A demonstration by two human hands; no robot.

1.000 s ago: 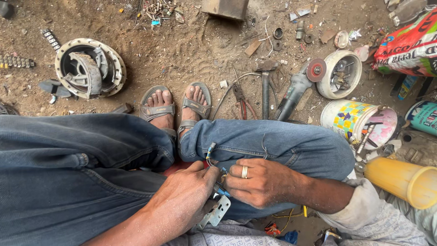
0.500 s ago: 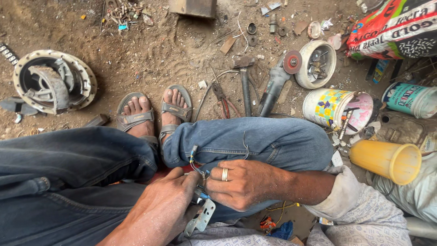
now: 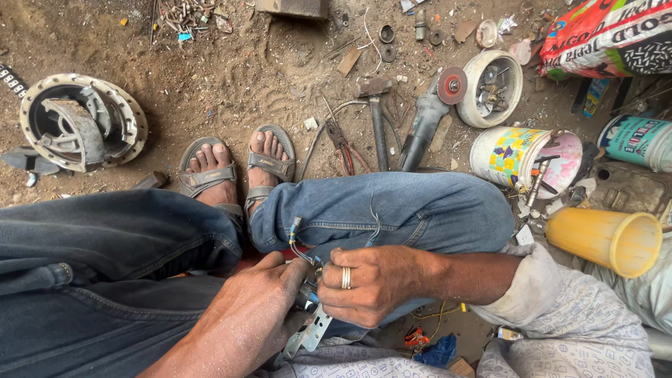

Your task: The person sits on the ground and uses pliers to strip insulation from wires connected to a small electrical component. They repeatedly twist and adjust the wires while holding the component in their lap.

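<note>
Head view looks down on a dirt floor (image 3: 231, 77), gritty and tracked, strewn with scrap. Dark denim jeans (image 3: 392, 210) fill the lower half, creased at the knee, with two sandalled feet (image 3: 238, 168) side by side on the dirt. At left lies a round metal drum (image 3: 80, 122), rusty and dusty, with curved shoes inside. At right a printed sack (image 3: 609, 35) lies at the top corner; below it stand a white patterned bucket (image 3: 511, 157) holding tools, a yellow plastic cup (image 3: 605, 238) on its side, and a white bowl (image 3: 493, 87) of small parts. Between feet and bowl lie a grinder (image 3: 427, 122) with a red disc, a hammer (image 3: 378, 126) and red-handled pliers (image 3: 346, 150). The left hand (image 3: 252, 318), dusty, reaches in palm down, its grip closed round a small metal part (image 3: 308, 329), a flat perforated bracket sticking out below the fingers. The right hand (image 3: 374, 283), a ring on one finger, comes from the right with knuckles up, its grip pinching thin wires (image 3: 297, 241) that loop up over the knee. The part sits in the lap, between both hands, which touch.
</note>
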